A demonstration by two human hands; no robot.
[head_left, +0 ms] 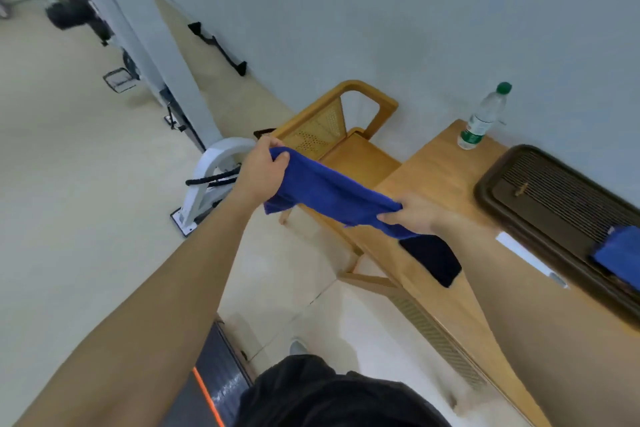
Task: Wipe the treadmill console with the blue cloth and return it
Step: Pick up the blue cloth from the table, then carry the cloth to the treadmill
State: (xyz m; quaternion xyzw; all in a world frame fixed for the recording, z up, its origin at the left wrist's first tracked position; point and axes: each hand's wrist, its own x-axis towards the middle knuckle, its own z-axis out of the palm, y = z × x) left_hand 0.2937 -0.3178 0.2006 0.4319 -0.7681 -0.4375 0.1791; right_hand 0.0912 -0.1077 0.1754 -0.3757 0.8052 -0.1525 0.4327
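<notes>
- We see the left hand (261,166) closed on one end of the blue cloth (332,192), and the right hand (412,215) pinching the other end.
- The cloth hangs stretched between them, above the wooden table (446,170) edge.
- A dark slatted tray (540,204) on the table holds another blue cloth (620,253).
- A capped water bottle (483,118) stands near the wall.

Head-worn view, tilted, downward; close

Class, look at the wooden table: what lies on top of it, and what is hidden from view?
On the wooden table stand a water bottle, a dark slatted tray bearing a folded blue cloth, and a black item. The right forearm hides part of the tabletop.
</notes>
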